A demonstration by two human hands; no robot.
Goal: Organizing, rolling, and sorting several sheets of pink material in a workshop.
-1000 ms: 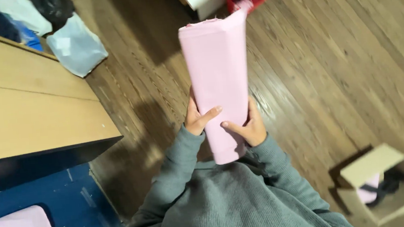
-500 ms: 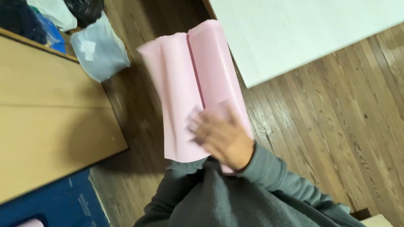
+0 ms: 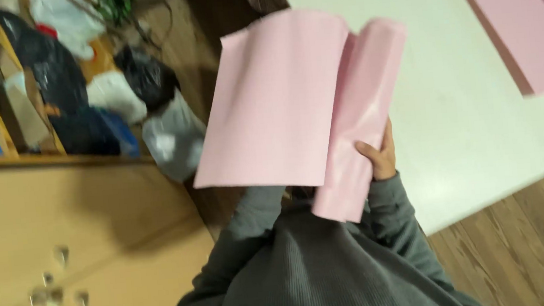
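I see my right hand gripping the large pink plastic sheet, a glossy, floppy piece folded over itself, with the fingers curled around its right-hand fold near the lower edge. The sheet is held up in front of my chest, above the grey ribbed sleeves of my sweater, and it spreads wide to the left while the right part is rolled into a loose tube. My left hand is hidden behind the sheet, so I cannot tell whether it is closed on the sheet or open.

Behind the sheet lies a white tabletop, and on its far right corner sits another pink sheet, flat and well apart from the one I hold. To the left stands a light wooden cabinet with small metal knobs. Beyond it, a heap of black, white and blue plastic bags is piled on the floor. Brown wooden floorboards show at the lower right, beside the table's edge.
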